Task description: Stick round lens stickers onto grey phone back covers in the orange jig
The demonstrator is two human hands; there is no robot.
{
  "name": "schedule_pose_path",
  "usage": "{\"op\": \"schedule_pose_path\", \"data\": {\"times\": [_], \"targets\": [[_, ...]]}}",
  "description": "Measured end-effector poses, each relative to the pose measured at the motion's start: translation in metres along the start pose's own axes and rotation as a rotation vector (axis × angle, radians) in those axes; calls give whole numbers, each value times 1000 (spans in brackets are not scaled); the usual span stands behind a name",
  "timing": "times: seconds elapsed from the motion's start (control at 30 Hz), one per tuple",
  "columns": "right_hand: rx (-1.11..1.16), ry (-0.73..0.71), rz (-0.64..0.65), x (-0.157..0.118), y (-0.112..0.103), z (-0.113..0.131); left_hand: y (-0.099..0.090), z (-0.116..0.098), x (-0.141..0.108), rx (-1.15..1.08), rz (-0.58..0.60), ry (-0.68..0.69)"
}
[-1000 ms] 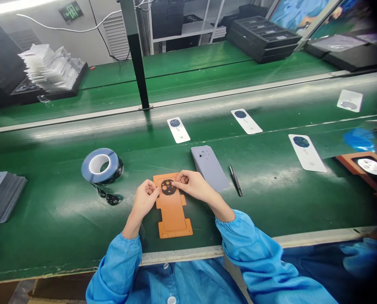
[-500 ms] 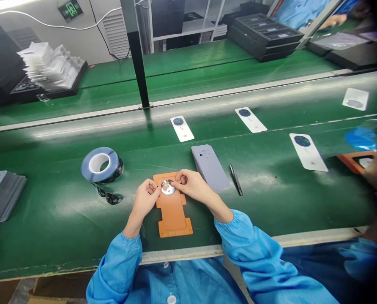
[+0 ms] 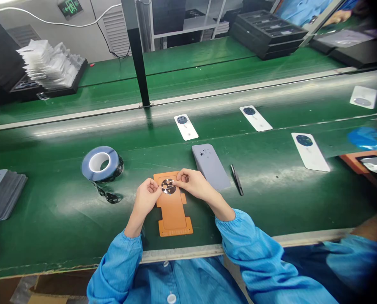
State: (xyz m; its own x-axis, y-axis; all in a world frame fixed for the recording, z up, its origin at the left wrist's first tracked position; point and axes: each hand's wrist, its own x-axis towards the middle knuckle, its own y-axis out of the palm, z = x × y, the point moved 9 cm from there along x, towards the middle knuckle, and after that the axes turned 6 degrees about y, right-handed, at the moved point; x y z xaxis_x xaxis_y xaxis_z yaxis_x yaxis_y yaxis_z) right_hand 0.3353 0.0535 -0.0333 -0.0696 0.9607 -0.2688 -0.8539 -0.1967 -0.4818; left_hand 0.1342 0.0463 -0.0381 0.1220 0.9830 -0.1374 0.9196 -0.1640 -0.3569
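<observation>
Over the upper end of an orange jig (image 3: pixel 173 215) is a shiny dark disc with round holes (image 3: pixel 168 186). My left hand (image 3: pixel 146 196) pinches the disc's left edge, fingers curled. At the opposite edge my right hand (image 3: pixel 192 184) pinches it with thumb and forefinger. Whether the disc touches the jig, I cannot tell. Just beyond my right hand lies a stack of grey phone back panels (image 3: pixel 213 169) with camera holes. Black tweezers (image 3: pixel 237 180) rest to its right. On the left is a roll of blue-edged tape (image 3: pixel 86 165), with black perforated round pieces (image 3: pixel 113 198) on its trailing strip.
Another stack of grey panels (image 3: pixel 4 198) sits far left. White phone panels with dark camera circles (image 3: pixel 188 131) are spread along the green belt (image 3: pixel 64 240). A black post (image 3: pixel 138 67) rises at the back. A co-worker's arm (image 3: pixel 370 228) works at another orange jig (image 3: pixel 356 162), right.
The disc has turned from bright silver to mostly dark as its reflection shifts. My hands keep their pinch, barely moved. White panels on the belt have shifted slightly right; the co-worker's hand has moved.
</observation>
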Motion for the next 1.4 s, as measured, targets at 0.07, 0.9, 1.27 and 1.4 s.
{"op": "schedule_pose_path", "data": {"times": [0.07,0.9,1.27,1.4], "targets": [[31,5,27,0,0,-2,0,0,0,-1,2,1],[-530,-47,-135,29,-151,-10,-6,1,-3,8,-21,60],[-389,-58,-187,35,-170,-20,-55,-52,-75,-176,-276,237],[-407,-15,-95,37,-155,-23,-41,-43,-95,-110,-155,166]]}}
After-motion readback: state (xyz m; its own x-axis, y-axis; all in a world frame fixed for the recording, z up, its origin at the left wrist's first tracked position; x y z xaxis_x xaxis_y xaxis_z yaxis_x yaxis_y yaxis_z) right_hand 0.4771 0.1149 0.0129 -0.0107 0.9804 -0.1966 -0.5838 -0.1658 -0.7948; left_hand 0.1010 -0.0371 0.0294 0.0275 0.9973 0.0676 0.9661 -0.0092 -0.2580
